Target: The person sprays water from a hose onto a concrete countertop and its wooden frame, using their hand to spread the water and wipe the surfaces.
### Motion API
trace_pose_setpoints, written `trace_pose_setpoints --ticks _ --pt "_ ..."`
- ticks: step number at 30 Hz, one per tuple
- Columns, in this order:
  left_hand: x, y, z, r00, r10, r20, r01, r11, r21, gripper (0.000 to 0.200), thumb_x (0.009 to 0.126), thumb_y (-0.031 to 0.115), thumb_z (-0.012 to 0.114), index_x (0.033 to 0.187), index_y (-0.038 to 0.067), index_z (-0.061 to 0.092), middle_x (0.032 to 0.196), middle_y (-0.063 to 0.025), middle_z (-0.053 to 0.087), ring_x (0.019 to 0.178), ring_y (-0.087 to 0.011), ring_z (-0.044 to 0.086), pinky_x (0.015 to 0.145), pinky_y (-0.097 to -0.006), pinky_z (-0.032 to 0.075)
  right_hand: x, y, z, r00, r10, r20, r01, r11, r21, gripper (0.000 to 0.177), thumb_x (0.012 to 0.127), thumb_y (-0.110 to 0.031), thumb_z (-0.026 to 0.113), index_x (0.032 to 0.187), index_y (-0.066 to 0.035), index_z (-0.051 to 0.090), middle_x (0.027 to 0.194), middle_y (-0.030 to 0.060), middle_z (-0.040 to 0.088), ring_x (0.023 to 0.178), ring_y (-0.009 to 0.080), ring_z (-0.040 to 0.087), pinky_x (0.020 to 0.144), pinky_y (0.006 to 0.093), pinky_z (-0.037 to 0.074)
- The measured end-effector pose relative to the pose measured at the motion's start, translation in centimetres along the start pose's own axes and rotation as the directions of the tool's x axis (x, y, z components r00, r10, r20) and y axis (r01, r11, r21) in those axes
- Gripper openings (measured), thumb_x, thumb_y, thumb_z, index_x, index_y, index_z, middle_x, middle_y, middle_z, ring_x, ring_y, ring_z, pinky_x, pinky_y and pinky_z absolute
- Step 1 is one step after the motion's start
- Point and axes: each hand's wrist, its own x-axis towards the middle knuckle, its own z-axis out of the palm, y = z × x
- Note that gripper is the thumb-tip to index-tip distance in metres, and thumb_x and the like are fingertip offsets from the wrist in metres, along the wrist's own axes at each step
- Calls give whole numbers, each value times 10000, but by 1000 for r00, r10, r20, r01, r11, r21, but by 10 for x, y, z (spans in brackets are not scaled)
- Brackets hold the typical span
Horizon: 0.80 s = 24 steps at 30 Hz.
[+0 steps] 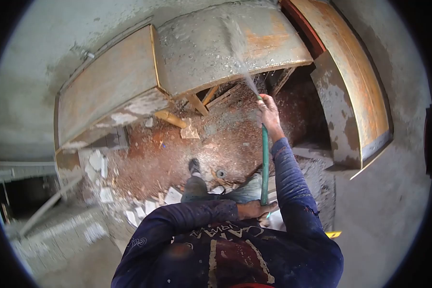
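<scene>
A green hose [265,163] runs up in front of my body. Near its upper end, my right hand [269,114] is closed around it, by the orange-tipped outlet. Water [248,79] sprays from there onto the wet grey concrete slab [201,48], which has an orange-brown patch. Lower down, close to my waist, my left hand [256,210] is wrapped around the same hose.
Left of the slab stands a raised boxed section [110,86]; at the right is a curved wooden panel [355,86]. Wooden props [170,118] stand underneath. Broken white pieces [139,211] lie on the reddish dirt floor [144,153] around my feet.
</scene>
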Motion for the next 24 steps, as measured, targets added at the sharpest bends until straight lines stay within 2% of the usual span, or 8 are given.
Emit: trace_pose_setpoints --ticks 3,4,7,11,16,20,22,24 --pt "-58 -16 -51 995 35 98 -39 998 47 470 1020 503 383 783 105 463 593 24 389 554 -91 382 553 -275 364 8 35 59 987 -148 -66 134 974 -181 232 979 -171 520 1207 -127 509 737 7 513 492 118 499 408 282 435" --pt "-84 -12 -59 994 35 100 -36 999 13 463 1028 484 372 769 108 448 594 27 378 558 -93 377 564 -272 359 20 57 74 967 -239 -86 194 913 -358 250 959 -168 541 1202 -112 523 853 35 560 644 143 567 562 312 494" --pt "-133 -27 -81 999 29 34 -24 989 -143 443 994 496 464 733 142 415 571 28 371 500 -102 358 491 -284 337 15 79 137 983 -165 -83 135 948 -288 237 953 -163 544 1184 -107 536 931 60 577 785 154 585 685 331 499" --pt "-170 -63 -118 993 90 72 -65 956 -288 341 1036 324 448 768 113 445 629 28 378 571 -112 388 602 -294 382 15 94 198 978 -198 -68 155 902 -402 238 952 -156 536 1185 -108 532 893 65 570 729 174 602 665 348 506" --pt "-194 -87 -163 959 225 173 -153 922 -355 311 1040 195 386 741 116 412 653 22 366 614 -116 395 674 -309 394 5 81 256 998 10 -58 -21 981 -194 232 975 -193 537 1198 -134 514 768 69 547 490 143 535 392 330 430" --pt "-224 -68 -166 981 140 136 -105 967 -232 302 1040 197 371 749 122 403 670 23 364 632 -118 390 685 -305 384 14 103 266 996 41 -77 -55 981 -185 234 973 -183 544 1199 -132 512 703 40 518 487 140 524 388 317 416" --pt "-230 -65 -170 987 107 122 -75 967 -243 299 1039 197 373 751 122 399 674 23 364 635 -121 390 682 -301 381 34 135 265 980 -200 -22 184 933 -308 224 980 -187 532 1193 -121 516 762 46 538 586 146 566 465 318 455" --pt "-235 -63 -174 991 88 104 -65 976 -208 302 1034 253 378 765 125 428 670 22 382 631 -129 405 685 -305 381 10 95 276 999 -23 -24 17 972 -236 221 983 -190 526 1190 -114 520 828 50 543 643 148 569 525 322 471"
